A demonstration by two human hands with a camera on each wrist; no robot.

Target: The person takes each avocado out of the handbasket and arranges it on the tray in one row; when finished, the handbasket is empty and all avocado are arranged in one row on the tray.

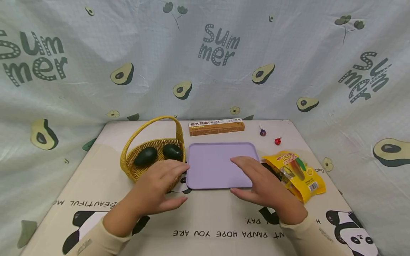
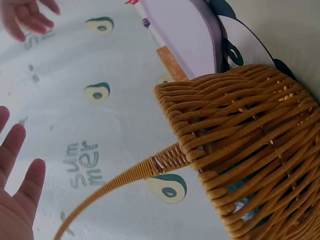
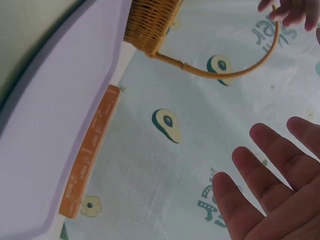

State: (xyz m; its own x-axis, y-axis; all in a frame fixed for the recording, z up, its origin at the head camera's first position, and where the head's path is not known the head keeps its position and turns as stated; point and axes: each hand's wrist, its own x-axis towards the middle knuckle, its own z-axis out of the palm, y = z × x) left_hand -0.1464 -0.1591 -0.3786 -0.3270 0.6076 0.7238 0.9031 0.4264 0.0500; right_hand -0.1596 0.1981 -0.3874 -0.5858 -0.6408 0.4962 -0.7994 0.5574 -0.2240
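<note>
- Left hand (image 1: 157,188), fingers straight and spread, hovers at lower centre between the wicker basket (image 1: 150,167) and the lilac tray (image 1: 221,165).
- Right hand (image 1: 264,185), likewise open, hangs over the tray's lower right corner.
- Two avocados (image 1: 145,155) lie in the basket.
- Yellow snack bag (image 1: 298,174) lies right of the tray on the worktop (image 1: 208,220).

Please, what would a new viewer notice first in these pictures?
Probably the lilac tray at the table's centre, with the left hand and right hand open at its near corners. Left of it stands a yellow wicker basket holding two dark avocados; right of it lies a yellow snack bag.
</note>
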